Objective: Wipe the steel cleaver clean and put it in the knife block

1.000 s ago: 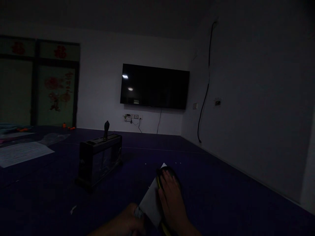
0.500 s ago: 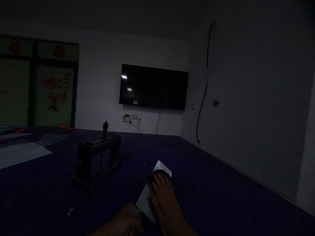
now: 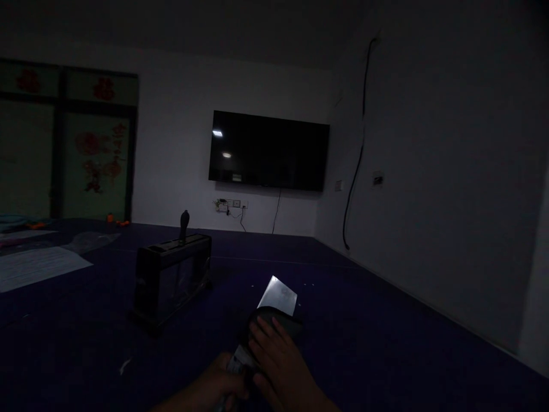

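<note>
Head view: flat blade (image 3: 279,293) apparently being rubbed, short of blue surface (image 3: 351,332)'s far edge
Left hand (image 3: 225,380): clamped on blade's near end
Right hand (image 3: 281,357): over dark pad (image 3: 290,325), grip unclear
Next: probably steady pressure

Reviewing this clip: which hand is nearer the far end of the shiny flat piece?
Right. The right hand lies on the dark pad, just short of the far end of the shiny flat piece; the left hand grips its near end.

Dark blue floor (image 3: 377,332) crossed by thin seam (image 3: 283,262). Black box (image 3: 148,286) with upright handle (image 3: 184,225) set on it; at left, printed sheet (image 3: 43,268), clear plastic (image 3: 92,241), orange items (image 3: 122,224) laid; white scraps (image 3: 124,366) scattered.
</note>
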Demonstrator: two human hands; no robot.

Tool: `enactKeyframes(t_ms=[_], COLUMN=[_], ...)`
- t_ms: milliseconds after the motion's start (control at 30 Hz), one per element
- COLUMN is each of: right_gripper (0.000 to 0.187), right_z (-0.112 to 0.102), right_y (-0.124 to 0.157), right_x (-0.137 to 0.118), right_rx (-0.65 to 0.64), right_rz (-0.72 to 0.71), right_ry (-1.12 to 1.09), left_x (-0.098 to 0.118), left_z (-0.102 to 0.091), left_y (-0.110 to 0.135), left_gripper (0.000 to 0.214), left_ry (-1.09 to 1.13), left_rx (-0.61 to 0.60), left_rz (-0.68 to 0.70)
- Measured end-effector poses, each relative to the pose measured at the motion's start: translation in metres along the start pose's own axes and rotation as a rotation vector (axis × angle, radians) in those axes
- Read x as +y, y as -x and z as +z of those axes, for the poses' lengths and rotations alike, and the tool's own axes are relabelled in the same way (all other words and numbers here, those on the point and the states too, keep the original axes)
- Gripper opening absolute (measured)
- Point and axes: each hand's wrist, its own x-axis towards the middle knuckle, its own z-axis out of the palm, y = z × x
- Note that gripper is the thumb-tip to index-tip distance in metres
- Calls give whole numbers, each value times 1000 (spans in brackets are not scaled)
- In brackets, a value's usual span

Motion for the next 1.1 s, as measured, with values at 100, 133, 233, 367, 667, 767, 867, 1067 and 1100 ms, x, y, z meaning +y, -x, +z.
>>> enactKeyframes(t_ms=[100, 133, 233, 367, 667, 767, 867, 1067, 1100], right_gripper=[43, 45, 47, 46, 41, 41, 43, 36, 36], right_z=[2, 2, -1, -6, -1, -1, -1, 10, 12], right_y=[-2, -3, -5, -8, -8, -8, -8, -5, -4], right_x=[-1, -1, -2, -3, -2, -2, -2, -3, -2], right_rx=[-22, -40, -80, -104, -62, -86, -100, -60, -51], right_rz=[0, -10, -40, -63, -64, -69, -65, -51, -47], right_ry=[-7, -16, -40, -56, -60, -43, -44, 19, 31], left_x=[-10, -14, -21, -17, -12, -7, -1, -2, -4], left_z=[-4, -5, -5, -4, -3, -5, -6, -6, -6], left_y=[-11, -16, -24, -16, -14, -8, -2, -3, -4], left_gripper=[18, 22, 21, 23, 14, 13, 18, 18, 17], left_ry=[53, 62, 57, 42, 66, 60, 58, 101, 114], left_rx=[-80, -85, -25, -1, -57, -117, -142, -144, -137], left_rz=[60, 79, 111, 110, 151, 153, 151, 166, 164])
